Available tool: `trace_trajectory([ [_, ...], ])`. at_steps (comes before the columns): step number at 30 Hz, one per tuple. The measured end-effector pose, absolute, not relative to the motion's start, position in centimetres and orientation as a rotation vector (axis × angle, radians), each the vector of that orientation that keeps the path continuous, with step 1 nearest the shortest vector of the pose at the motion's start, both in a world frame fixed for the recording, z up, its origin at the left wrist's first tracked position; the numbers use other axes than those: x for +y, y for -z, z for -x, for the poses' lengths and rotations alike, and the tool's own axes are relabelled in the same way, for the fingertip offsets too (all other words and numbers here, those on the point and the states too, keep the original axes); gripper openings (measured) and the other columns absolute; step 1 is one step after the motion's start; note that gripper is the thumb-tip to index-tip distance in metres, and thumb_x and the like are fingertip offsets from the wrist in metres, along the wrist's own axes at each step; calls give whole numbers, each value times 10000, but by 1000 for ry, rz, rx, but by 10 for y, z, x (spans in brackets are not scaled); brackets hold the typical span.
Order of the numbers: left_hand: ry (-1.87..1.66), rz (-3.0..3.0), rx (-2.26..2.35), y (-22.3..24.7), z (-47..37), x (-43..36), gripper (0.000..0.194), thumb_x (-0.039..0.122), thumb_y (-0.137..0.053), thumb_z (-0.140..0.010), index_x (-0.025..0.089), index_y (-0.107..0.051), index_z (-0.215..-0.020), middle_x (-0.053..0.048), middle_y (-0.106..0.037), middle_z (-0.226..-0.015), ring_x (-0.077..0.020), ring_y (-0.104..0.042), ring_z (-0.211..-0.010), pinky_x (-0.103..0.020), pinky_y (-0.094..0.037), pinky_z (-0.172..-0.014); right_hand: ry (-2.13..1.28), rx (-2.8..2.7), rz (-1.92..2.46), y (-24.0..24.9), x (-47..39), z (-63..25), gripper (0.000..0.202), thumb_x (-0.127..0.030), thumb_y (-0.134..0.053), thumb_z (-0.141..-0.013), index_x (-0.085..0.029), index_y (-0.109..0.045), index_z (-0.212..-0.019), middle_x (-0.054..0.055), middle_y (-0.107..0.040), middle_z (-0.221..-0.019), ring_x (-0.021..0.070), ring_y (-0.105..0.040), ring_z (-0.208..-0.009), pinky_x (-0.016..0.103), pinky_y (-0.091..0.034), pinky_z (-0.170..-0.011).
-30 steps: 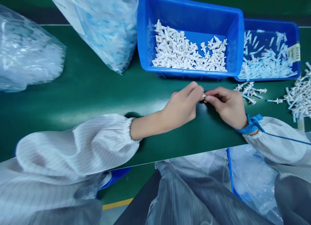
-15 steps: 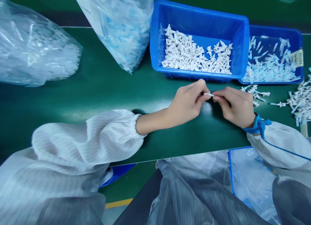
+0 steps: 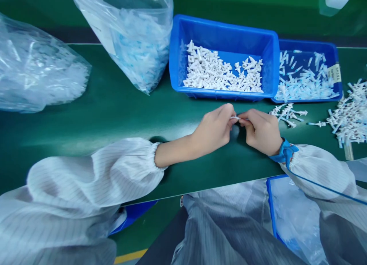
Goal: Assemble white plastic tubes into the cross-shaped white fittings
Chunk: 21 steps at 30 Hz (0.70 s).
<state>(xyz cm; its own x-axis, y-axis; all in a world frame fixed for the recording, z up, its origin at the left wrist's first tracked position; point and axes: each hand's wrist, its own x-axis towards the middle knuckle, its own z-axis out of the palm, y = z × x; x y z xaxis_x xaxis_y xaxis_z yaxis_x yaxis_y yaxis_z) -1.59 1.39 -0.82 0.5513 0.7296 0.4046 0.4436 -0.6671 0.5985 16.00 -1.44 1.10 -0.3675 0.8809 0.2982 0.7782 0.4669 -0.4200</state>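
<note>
Just in front of the larger blue bin [image 3: 226,25], my left hand [image 3: 213,125] pinches a small white plastic fitting [image 3: 235,118]. My right hand [image 3: 261,129] meets it from the other side, thumb and forefinger closed at the fitting's right end. Fingertips cover most of the part, so I cannot tell whether a second piece is joined to it. White plastic fittings [image 3: 205,66] fill the floor of that bin in heaps. Slim white tubes with light-blue ends [image 3: 308,85] lie in the lower blue bin [image 3: 304,45] to its right.
Joined fittings with tubes lie in a small group [image 3: 289,113] and a larger pile [image 3: 351,114] at right. Two clear bags [image 3: 43,66] [image 3: 140,47] stand at left. A blue cord [image 3: 323,188] trails from my right wrist. A bag-lined bin [image 3: 295,211] sits below the table edge.
The whole view has shifted, so the bins and hands appear lower and further left. Both hands stay together at the small fitting, and my right fingers sit slightly closer to the left ones.
</note>
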Motion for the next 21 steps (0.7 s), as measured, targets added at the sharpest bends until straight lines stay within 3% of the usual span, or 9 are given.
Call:
trace_trajectory([
  [7, -708, -2654, 952, 3, 14, 11, 208, 235, -367, -998, 176, -488, -840, -31, -589, -770, -141, -562, -627, -242, -389, -539, -523, -2550, 1394, -22, 2, -180, 222, -181, -431, -955, -147, -646, -910, 113, -707, -885, 226, -654, -831, 311, -452, -726],
  [12, -808, -2686, 906, 2, 13, 11, 249, 316, -365, -1022, 148, -534, -949, -72, -661, -912, -159, -647, -742, -245, -482, -608, -567, -2730, 1292, -42, 1, -203, 230, -267, -471, -984, -148, -668, -994, 95, -716, -901, 206, -662, -834, 304, -464, -733],
  [16, -770, -2691, 923, 2, 13, 11, 248, 318, -374, -1019, 141, -544, -1047, -92, -666, -1023, -152, -672, -775, -245, -519, -633, -392, -2620, 1408, -55, -11, -229, 215, -271, -525, -961, -157, -685, -1049, 98, -739, -954, 234, -676, -886, 343, -497, -753],
  [21, -710, -2761, 892, 2, 10, 11, 239, 263, -358, -1013, 146, -566, -1021, -85, -666, -1024, -151, -681, -823, -242, -539, -668, -17, -2350, 1500, -61, -6, -249, 218, -303, -561, -946, -177, -683, -1075, 106, -744, -978, 246, -671, -877, 378, -506, -784],
])
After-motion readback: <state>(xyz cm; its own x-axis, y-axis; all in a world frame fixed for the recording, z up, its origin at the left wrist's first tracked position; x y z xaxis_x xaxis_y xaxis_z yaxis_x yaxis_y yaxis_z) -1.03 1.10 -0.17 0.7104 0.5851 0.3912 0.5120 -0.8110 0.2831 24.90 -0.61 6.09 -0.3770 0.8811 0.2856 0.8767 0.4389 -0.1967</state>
